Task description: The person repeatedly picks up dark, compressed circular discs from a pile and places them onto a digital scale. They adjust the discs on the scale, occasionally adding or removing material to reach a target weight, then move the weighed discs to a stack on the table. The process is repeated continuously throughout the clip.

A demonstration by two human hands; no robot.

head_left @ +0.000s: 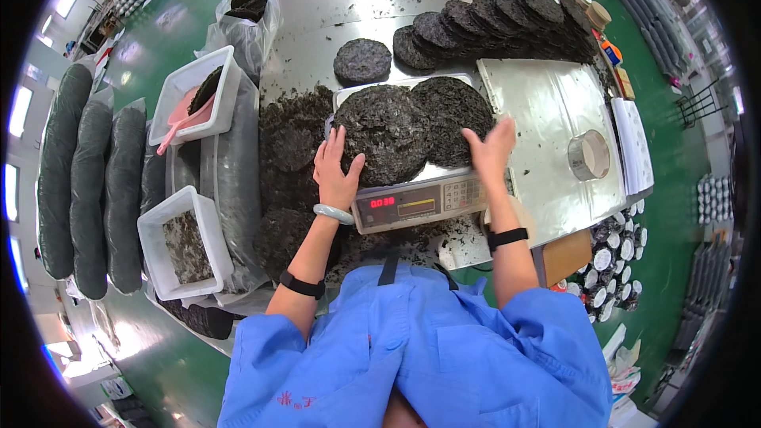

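Two dark round cakes of what looks like dried seaweed lie side by side on the pan of a digital scale [410, 207], the left cake [383, 134] slightly overlapping the right cake [452, 119]. With fingers spread, my left hand [337, 172] touches the left cake's lower left edge. My right hand [492, 145] is at the right cake's right edge, thumb near or against it; contact there is unclear. Red digits glow on the scale's display. Just behind the pan sits a smaller round cake [362, 62].
A long row of overlapping cakes [437, 32] spans the back right. Loose seaweed and cakes [291, 137] lie left of the scale. On the right are a plastic-covered board [547, 101] and a metal ring [588, 155]. White tubs [185, 244] and filled bags [123, 196] stand left.
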